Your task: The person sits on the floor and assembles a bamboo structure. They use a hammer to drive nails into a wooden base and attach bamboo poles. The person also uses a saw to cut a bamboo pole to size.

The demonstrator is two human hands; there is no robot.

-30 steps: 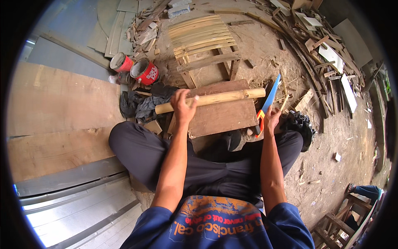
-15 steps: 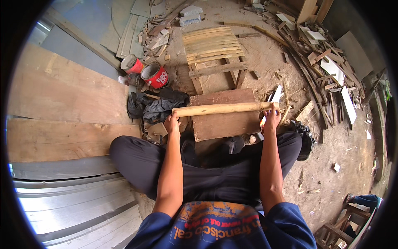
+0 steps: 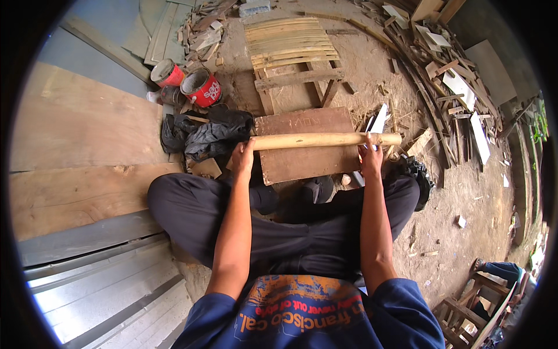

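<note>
A pale, round length of bamboo [image 3: 308, 139] lies level across in front of me, held between both hands. My left hand [image 3: 242, 158] is closed round its left end. My right hand [image 3: 371, 157] grips it from below, a little in from the right end, with the thumb on top. Under the bamboo is a brown wooden board [image 3: 308, 166], close to my feet. A white-looking blade or strip [image 3: 379, 119] stands out just beyond my right hand; its lower part is hidden.
Beyond the board stands a low slatted wooden stool [image 3: 293, 49]. Red paint buckets [image 3: 203, 93] and black plastic sheeting [image 3: 218, 136] sit to the left, by large wooden panels [image 3: 87, 116]. Scrap wood [image 3: 459, 87] is heaped at right. A person's leg [image 3: 501, 271] shows at lower right.
The bamboo's right end now sticks out past my right hand, which gripped near that end before. My left hand stays at the left end. The whole view has shifted slightly.
</note>
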